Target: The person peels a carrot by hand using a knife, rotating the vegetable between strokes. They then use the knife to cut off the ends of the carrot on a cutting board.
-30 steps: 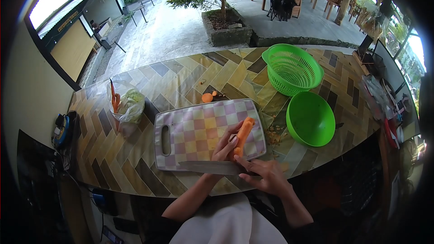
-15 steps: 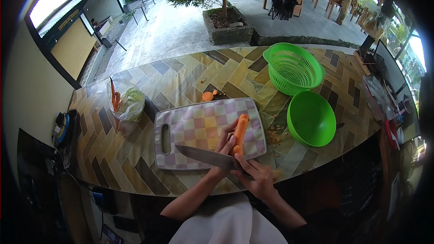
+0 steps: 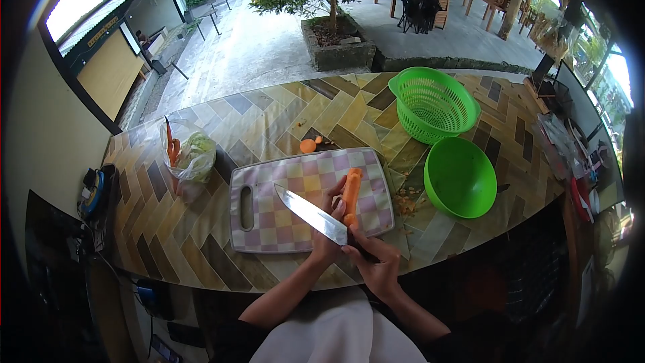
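Observation:
My left hand (image 3: 329,230) is wrapped round an orange carrot (image 3: 351,191), which points up and away over the checkered cutting board (image 3: 269,195). In my right hand (image 3: 377,265) is the dark handle of a large knife (image 3: 312,214). Its blade points up and to the left, crossing in front of my left hand, with its flat side bright. The fingers of my right hand lie close to the lower end of the carrot. Small orange pieces (image 3: 308,146) lie just beyond the board's far edge.
A green colander (image 3: 437,104) and a green bowl (image 3: 460,178) stand right of the board. On the left is a plastic bag (image 3: 196,158) with vegetables. Orange scraps (image 3: 407,203) lie between board and bowl. Several items sit along the right edge.
The knife has turned, its tip moving up and its blade now catching the light. The carrot has shifted slightly left. My right hand has moved slightly left and turned.

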Demonstrator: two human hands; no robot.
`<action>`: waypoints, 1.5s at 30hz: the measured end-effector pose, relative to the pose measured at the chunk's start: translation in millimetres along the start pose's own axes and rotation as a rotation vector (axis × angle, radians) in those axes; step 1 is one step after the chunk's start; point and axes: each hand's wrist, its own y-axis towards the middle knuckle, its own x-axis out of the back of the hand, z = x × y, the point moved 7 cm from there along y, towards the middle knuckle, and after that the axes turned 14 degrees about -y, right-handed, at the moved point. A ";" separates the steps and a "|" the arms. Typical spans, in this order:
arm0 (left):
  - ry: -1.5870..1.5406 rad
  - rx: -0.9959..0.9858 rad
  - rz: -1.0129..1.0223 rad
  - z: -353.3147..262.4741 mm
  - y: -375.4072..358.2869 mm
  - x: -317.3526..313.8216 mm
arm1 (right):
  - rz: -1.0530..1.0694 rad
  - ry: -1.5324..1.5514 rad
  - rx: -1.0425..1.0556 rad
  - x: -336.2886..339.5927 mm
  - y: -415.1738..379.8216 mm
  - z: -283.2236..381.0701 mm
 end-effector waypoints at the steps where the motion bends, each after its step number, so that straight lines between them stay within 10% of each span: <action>1: -0.029 0.004 -0.008 -3.9 -1.4 -3.7 | -0.007 0.036 -0.004 0.0 0.4 -1.4; 7: -0.350 0.129 -0.099 7.2 -5.1 2.2 | 0.204 0.583 -0.477 2.7 17.7 -24.6; 13: -0.461 0.261 -0.107 11.8 0.3 3.8 | 0.201 0.246 -0.604 47.9 29.4 -77.7; 23: -0.459 0.311 -0.042 3.1 -2.7 -5.4 | -0.004 -0.758 -0.357 82.3 32.8 -85.8; 29: -0.540 0.369 0.056 4.1 -4.4 -13.1 | -0.070 -0.564 -0.345 82.5 44.2 -52.4; 33: -0.522 0.371 0.042 2.3 -6.2 -14.8 | -0.218 -0.495 0.017 77.7 40.9 -33.6; 45: -0.395 0.204 0.157 0.7 0.3 -14.1 | 0.219 -0.410 0.354 32.0 22.2 11.8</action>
